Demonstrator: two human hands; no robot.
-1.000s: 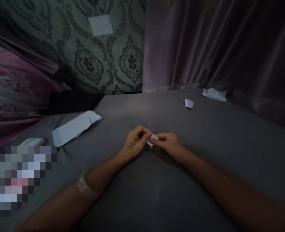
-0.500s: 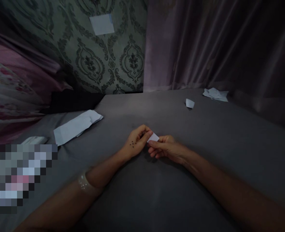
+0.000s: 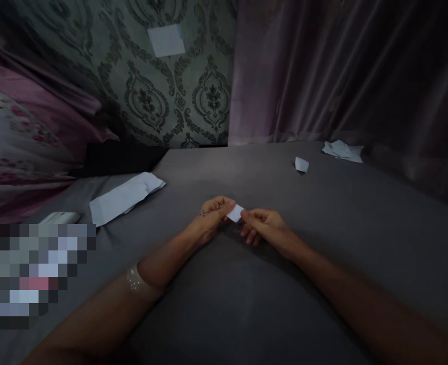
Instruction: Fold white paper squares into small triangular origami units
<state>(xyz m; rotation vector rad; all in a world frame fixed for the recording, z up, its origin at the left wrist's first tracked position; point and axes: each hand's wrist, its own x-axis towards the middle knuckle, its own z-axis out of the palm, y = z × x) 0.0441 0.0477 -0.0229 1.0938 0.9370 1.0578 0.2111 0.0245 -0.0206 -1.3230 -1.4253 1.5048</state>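
Note:
A small white piece of paper [image 3: 235, 213] is held up between my two hands, over the grey sheet [image 3: 224, 284]. My left hand [image 3: 213, 217] pinches its left edge with the thumb on top. At its right edge, my right hand [image 3: 265, 225] grips it between thumb and index finger, the other fingers loosely curled below. Whether the paper is folded is too small to tell. A bangle [image 3: 142, 281] with shiny dots is on my left forearm.
Folded white sheets [image 3: 123, 198] lie to the left, near a pale object [image 3: 61, 218] and a pixelated area. Toward the back right are a small paper scrap [image 3: 302, 165] and crumpled paper [image 3: 343, 151]. Curtains [image 3: 285, 71] and a patterned wall with a paper [image 3: 166, 40] stand behind.
My hands have drawn slightly apart and turned, so more of the small paper shows between them. The whole view has shifted a little, with the background now farther right.

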